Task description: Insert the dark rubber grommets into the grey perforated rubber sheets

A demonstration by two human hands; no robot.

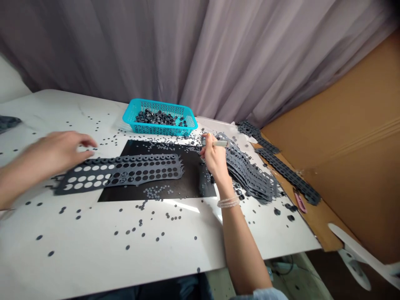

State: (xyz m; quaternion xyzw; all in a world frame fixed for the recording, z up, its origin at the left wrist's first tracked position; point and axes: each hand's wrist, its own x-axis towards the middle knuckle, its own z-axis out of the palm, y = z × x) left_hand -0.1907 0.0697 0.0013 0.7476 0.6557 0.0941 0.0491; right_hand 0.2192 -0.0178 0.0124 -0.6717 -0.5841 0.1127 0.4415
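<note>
A dark grey rubber sheet (137, 171) with rows of round holes lies flat, partly on a black mat (190, 189). Just above its left end is my left hand (70, 148), slightly blurred, thumb and fingers apart with nothing between them. My right hand (214, 156) is closed around a pale pen-like tool (220, 143), over the right side of the mat. The tool's tip cannot be made out. Right beside that hand is a stack of similar perforated sheets (250, 173). Small dark discs (154, 192) lie scattered around the sheet and over the mat.
A turquoise basket (162, 130) of small dark rubber pieces stands at the back of the white table (103, 250). Along the right edge lie a perforated strip (287, 175) and a pink-handled cutter (300, 202). Cardboard (350, 137) rises on the right; a grey curtain (156, 50) hangs behind.
</note>
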